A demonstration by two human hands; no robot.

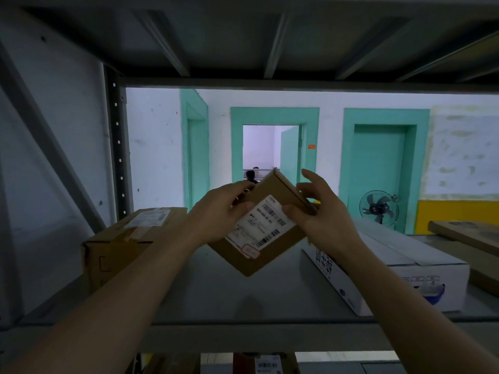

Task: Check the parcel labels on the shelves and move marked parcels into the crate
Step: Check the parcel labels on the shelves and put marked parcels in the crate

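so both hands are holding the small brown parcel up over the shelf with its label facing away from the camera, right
Not quite. The head view shows the label facing the camera, barcodes visible. The rest stands: the left hand and right hand hold the small brown parcel up over the shelf.

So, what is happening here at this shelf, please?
A person is holding a small cardboard parcel in both hands, the left hand and the right hand, above the metal shelf. The parcel is tilted so that its white shipping label faces the camera; it seems the label is being checked. A brown box and a white box remain on the shelf. No crate is in view.
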